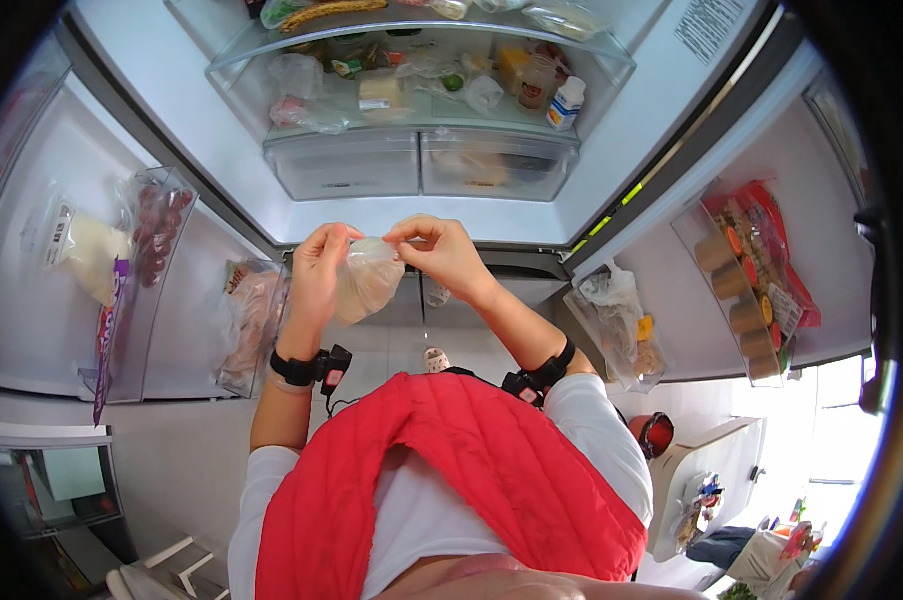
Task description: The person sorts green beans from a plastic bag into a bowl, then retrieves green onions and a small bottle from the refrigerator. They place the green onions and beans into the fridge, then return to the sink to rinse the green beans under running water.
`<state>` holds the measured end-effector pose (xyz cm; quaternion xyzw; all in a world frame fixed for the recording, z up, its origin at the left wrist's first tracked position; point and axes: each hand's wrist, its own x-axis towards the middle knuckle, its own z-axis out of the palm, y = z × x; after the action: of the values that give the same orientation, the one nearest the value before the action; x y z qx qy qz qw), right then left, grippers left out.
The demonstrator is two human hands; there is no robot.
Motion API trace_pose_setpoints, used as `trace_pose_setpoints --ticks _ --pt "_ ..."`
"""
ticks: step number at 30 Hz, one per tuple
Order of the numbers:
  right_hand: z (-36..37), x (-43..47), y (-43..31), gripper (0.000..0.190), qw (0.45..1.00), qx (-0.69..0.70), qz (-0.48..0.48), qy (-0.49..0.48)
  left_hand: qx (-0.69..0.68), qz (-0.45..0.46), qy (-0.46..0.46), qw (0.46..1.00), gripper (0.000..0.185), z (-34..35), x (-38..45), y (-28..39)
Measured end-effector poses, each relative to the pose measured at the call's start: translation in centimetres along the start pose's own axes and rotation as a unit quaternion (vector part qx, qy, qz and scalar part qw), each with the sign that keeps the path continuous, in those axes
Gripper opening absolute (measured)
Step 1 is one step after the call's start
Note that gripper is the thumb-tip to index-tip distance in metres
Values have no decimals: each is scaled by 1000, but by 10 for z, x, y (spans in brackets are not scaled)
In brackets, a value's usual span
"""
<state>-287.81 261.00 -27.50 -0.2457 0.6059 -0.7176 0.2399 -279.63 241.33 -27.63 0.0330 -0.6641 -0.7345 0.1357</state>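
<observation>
Between my hands hangs a translucent plastic bag with something pale inside that I cannot make out. My left hand grips its top edge on the left, thumb and fingers together. On the other side, my right hand pinches the bag's top corner between thumb and fingertips. The bag is in the air at the front edge of an open refrigerator, just below the height of its clear drawers.
Wrapped foods and a white bottle stand on the glass shelf. Two clear drawers sit beneath. Open doors flank me, their bins holding grapes, bagged meat, capped jars and a plastic bag.
</observation>
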Motion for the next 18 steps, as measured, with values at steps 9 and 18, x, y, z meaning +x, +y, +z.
trace_pose_setpoints --ticks 9,18 --pt "37 -4 1 15 984 -65 -133 97 -45 -100 -117 987 30 22 -20 -5" --pt "49 -50 0 28 869 -356 -336 67 -94 -61 -77 991 27 13 -50 -15"
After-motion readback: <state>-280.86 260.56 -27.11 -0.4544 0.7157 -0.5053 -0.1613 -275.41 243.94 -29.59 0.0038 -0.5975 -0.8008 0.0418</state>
